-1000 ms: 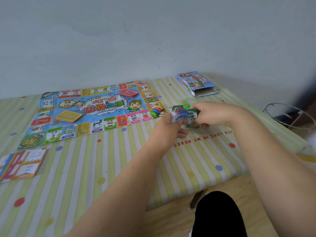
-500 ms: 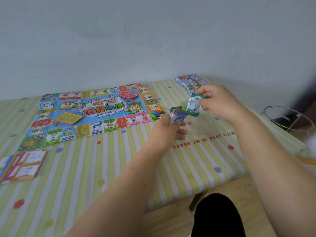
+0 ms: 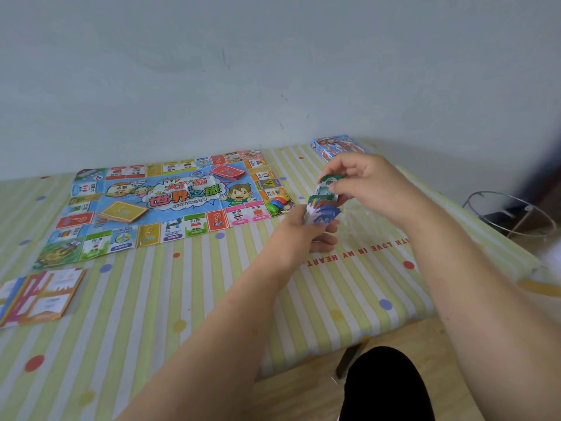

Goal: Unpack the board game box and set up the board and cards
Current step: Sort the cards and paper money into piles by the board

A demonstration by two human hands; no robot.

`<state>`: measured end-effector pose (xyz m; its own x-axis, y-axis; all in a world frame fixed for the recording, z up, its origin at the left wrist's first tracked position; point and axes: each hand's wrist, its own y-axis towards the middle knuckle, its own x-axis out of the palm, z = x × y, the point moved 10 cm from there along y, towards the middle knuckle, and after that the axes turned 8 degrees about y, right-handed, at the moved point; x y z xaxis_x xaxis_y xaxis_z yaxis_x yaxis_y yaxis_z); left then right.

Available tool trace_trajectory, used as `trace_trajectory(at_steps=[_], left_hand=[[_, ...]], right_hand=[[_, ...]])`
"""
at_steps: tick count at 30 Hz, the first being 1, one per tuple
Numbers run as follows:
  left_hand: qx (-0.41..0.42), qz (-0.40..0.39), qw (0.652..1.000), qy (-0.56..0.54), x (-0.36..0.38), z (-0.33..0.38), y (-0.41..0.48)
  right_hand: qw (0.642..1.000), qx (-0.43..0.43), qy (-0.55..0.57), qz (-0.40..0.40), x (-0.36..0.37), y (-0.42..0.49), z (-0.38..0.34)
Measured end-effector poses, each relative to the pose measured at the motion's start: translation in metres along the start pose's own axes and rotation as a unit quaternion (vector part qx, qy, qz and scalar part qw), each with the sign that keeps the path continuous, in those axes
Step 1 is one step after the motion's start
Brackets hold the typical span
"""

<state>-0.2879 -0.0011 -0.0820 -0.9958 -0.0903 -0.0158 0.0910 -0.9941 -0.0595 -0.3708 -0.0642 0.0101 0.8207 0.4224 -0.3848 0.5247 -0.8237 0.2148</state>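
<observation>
So the board part looks done: the board (image 3: 170, 205) lies flat on the striped table (image 3: 182, 299), with a yellow card deck (image 3: 123, 211) and a red card deck (image 3: 227, 172) sitting on it. There's also a die (image 3: 188, 187) near the middle and a little pile of coloured tokens (image 3: 277, 204) at its near right corner. The game box (image 3: 337, 147) is off at the far right edge by the wall, well apart from the board.

The step in hand seems to be sorting the small stuff. The left hand (image 3: 299, 235) grips a stack of notes (image 3: 323, 215) just off the board's right corner, held above the table. The right hand (image 3: 367, 183) pinches a few green-and-white notes (image 3: 326, 188) right above that stack. It looks like play money to me, but the print's too blurry to be sure.

Next move, I'd guess: split them by colour and lay neat piles on the table beside the board. The notes look thin and slippery, so a light pinch and peeling off one batch at a time is probably the way.
</observation>
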Motion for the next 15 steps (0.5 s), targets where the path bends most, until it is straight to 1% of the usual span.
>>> trace_trajectory(at_steps=[5, 9, 11, 13, 15], left_hand=[[0.004, -0.004, 0.999, -0.041, 0.000, 0.003, 0.000], [0.006, -0.003, 0.997, -0.078, -0.004, 0.005, -0.001], [-0.003, 0.001, 0.995, -0.103, -0.007, 0.004, -0.002], [-0.009, 0.006, 0.992, -0.123, -0.009, 0.003, -0.002], [-0.011, 0.010, 0.992, -0.127, -0.011, 0.003, -0.002]], right_hand=[[0.999, 0.008, -0.028, -0.026, 0.017, -0.005, 0.000], [0.997, 0.037, -0.060, -0.034, 0.025, -0.010, 0.006], [0.997, 0.025, -0.067, -0.043, 0.030, -0.013, 0.001], [0.997, 0.020, -0.050, -0.061, 0.034, -0.016, -0.002], [0.996, 0.014, -0.059, -0.071, 0.037, -0.017, -0.002]])
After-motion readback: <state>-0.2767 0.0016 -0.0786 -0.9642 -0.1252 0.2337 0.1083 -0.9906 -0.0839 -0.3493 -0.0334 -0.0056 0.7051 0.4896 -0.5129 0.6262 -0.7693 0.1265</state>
